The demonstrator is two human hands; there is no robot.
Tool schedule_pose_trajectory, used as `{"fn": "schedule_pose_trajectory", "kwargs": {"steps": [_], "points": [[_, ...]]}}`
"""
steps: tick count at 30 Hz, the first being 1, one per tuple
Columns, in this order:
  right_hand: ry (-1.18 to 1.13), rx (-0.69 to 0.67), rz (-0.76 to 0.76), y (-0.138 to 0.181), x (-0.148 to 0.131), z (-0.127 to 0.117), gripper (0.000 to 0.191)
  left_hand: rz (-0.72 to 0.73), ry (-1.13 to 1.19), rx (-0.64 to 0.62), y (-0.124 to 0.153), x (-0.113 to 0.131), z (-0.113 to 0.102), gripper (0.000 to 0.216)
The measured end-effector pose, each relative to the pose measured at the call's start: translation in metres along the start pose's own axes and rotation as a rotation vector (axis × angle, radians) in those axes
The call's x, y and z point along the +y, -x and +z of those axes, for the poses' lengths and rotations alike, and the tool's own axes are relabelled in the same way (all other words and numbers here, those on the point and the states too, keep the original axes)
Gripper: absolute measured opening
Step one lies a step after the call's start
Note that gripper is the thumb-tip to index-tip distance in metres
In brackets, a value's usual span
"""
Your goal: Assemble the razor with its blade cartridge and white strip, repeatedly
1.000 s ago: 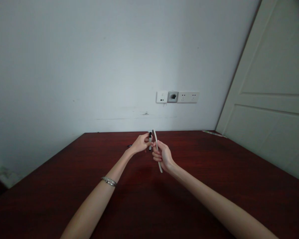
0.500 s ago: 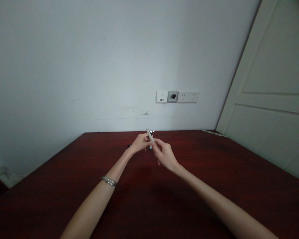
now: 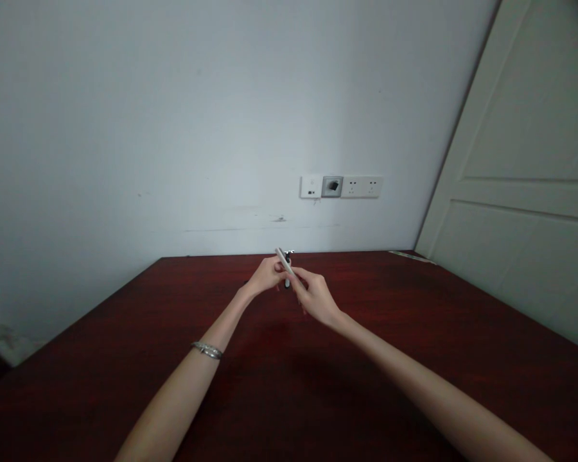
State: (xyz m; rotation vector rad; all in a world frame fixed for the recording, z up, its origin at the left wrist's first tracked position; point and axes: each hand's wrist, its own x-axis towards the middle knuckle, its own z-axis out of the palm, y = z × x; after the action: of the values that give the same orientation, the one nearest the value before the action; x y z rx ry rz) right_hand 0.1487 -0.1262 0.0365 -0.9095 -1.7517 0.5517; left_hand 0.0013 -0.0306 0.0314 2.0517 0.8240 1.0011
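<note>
A thin white slab (image 3: 283, 260), seen nearly edge-on and tilted up to the left, is between my hands. My right hand (image 3: 316, 298) is closed on its lower end, thumb along the near side. From the left, my left hand (image 3: 266, 276) is closed at the slab too, its thumb and fingers pinched together by the edge. Just behind the slab shows a small black and white item with a shiny metal top (image 3: 288, 282); my fingers hide part of it, and its kind is unclear. A silver bracelet (image 3: 207, 350) circles my left wrist.
The dark red wooden table (image 3: 289, 398) runs back to a pale wall (image 3: 197, 128). Sockets and switch plates (image 3: 362, 187) are on the wall. A pale strip (image 3: 411, 257) lies at the back right corner, beside a white panelled door (image 3: 525, 192). A small dark item lies partly behind my left hand.
Both hands and the slab have shifted slightly left in view, with the scene drifting a little the same way. The grip looks the same.
</note>
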Motion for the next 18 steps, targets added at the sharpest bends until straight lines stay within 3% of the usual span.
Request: {"fn": "schedule_pose_trajectory", "kwargs": {"steps": [5,9,14,18], "points": [[0.058,-0.021,-0.042,0.006,0.015,-0.011,0.03,0.024,0.042,0.042,-0.001,0.002,-0.007,0.025],[0.17,-0.025,0.032,0.0,0.015,-0.033,0.032,-0.033,0.023,0.029,0.0,0.003,-0.007,0.023],[0.451,-0.058,0.13,-0.03,0.002,-0.063,0.054,-0.036,-0.056,0.057,0.0,-0.001,-0.003,0.021],[0.741,-0.039,0.088,-0.051,-0.001,-0.07,0.056,0.009,-0.184,0.063,0.001,0.0,-0.003,0.018]]}}
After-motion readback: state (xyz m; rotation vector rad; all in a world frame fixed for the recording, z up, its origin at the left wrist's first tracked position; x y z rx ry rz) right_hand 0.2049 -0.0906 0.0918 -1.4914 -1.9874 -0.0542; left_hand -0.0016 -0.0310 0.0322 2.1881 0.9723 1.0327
